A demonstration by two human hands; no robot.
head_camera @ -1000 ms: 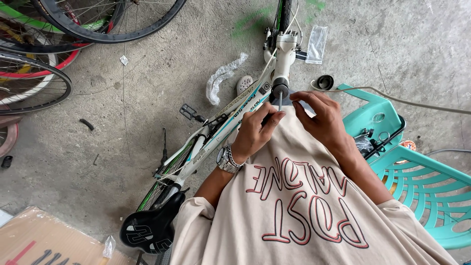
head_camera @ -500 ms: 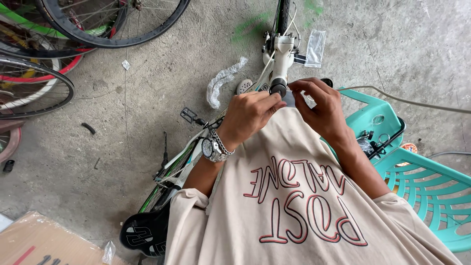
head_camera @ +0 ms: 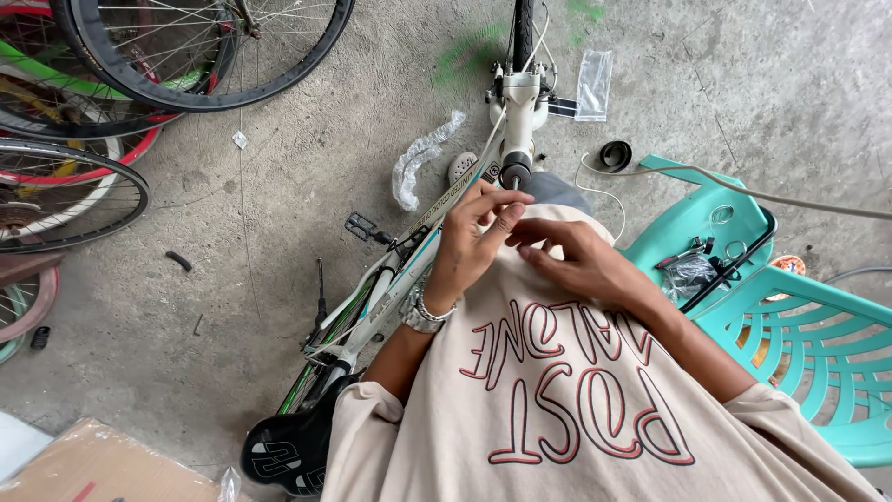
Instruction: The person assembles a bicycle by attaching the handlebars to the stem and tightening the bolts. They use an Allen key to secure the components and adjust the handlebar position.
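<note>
Head view: left hand (head_camera: pixel 469 246) and right hand (head_camera: pixel 581 263) met below white bicycle frame's (head_camera: pixel 409 270) black stem top (head_camera: pixel 516 174); fingers curled, fingertips bunched, pinched item too small to identify. Beige shirt (head_camera: pixel 576 409) hid rear frame.

left side: bare grey concrete floor (head_camera: pixel 232 279) lies open beside the white bicycle frame (head_camera: pixel 400 279), save a black pedal (head_camera: pixel 360 226).
far left: stacked bicycle wheels with black tyres (head_camera: pixel 139 84) close that edge.
right side: turquoise plastic chair (head_camera: pixel 799 344) stands close, its tray full of small tools.
ahead: crumpled clear plastic wrap (head_camera: pixel 420 160) and black tape roll (head_camera: pixel 614 154) flank the headset.
</note>
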